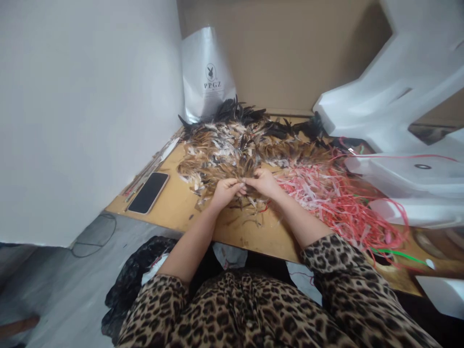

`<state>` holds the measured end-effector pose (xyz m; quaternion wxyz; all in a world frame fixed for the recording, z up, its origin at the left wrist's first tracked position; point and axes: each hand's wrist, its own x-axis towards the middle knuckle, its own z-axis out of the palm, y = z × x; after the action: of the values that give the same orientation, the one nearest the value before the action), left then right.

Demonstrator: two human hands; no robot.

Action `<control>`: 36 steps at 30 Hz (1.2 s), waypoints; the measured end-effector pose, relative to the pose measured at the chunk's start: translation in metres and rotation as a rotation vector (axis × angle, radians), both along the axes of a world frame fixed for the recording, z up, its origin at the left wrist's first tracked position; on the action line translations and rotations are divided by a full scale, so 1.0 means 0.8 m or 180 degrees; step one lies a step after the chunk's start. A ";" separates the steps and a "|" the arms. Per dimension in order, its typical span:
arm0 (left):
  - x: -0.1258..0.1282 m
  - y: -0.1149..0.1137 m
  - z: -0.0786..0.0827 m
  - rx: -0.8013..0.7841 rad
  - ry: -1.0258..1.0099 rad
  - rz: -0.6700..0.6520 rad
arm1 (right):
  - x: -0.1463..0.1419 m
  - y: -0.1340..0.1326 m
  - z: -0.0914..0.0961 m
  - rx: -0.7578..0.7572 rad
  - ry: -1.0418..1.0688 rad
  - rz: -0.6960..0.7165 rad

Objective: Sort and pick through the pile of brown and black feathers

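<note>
A wide pile of brown, white and black feathers point(224, 145) covers the middle and back of the wooden table point(174, 208). At the pile's near edge, my left hand point(229, 191) pinches brown feathers between thumb and fingers. My right hand point(264, 182) meets it there, its fingertips closed on the same small bunch of feathers point(246, 169). The two hands almost touch. Exactly how many feathers are between the fingers cannot be made out. Just right of my right forearm lies a tangled heap of pink and red ribbon strips point(337, 203).
A smartphone point(148, 193) lies at the table's left edge, by the white wall. Behind the feathers stands a white printed bag point(206, 72). A white sewing machine point(391, 92) rises at the right. Black plastic point(134, 275) sits below the table on the left.
</note>
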<state>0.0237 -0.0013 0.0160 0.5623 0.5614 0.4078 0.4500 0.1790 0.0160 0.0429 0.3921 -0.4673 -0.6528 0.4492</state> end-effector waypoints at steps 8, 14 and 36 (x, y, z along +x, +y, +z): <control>-0.004 0.002 -0.002 -0.0038 0.0172 -0.0033 | -0.005 -0.005 0.003 0.0223 -0.0350 -0.0104; -0.006 0.003 -0.001 0.0060 0.0181 -0.0087 | 0.001 -0.010 0.019 0.0245 -0.0764 0.0229; -0.001 0.000 0.007 -0.0514 -0.0449 0.0161 | -0.001 -0.003 0.015 0.0261 0.0078 -0.0061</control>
<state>0.0230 -0.0017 0.0214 0.6215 0.4707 0.4161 0.4680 0.1778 0.0134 0.0548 0.4231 -0.4515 -0.6612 0.4241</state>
